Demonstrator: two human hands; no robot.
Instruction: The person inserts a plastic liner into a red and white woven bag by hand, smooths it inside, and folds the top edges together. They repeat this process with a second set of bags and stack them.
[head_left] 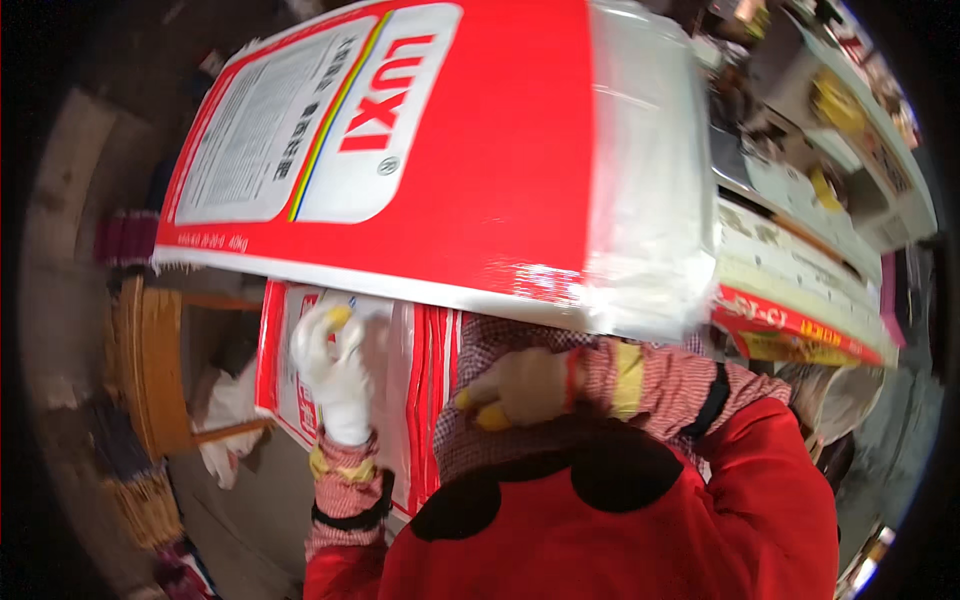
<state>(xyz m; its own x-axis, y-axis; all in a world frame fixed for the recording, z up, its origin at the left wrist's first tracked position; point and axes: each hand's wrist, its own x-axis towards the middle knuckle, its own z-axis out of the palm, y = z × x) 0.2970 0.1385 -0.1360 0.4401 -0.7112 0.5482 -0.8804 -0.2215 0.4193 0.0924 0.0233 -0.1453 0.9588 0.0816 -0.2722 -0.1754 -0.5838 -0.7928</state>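
Observation:
My left hand (334,375), in a white glove with yellow fingertips, is closed in a pinch above a red-and-white plastic sack (402,375). Whatever it pinches, if anything, is too small to make out. Across my lap, over a checked cloth (462,450), my right hand (525,388) is gloved too, its fingers drawn together and pointing left. Motion blurs it, and nothing nameable shows between the fingertips. Just beyond both hands lies a large red-and-white printed sack (500,150) with a clear plastic end, its near edge overhanging the lower sack.
A wooden stool (160,370) stands at the left, with a white plastic bag (230,420) by it. Stacked printed sacks (800,325) lie at the right. Beyond them is a pale cabinet-like unit (850,130) with yellow items.

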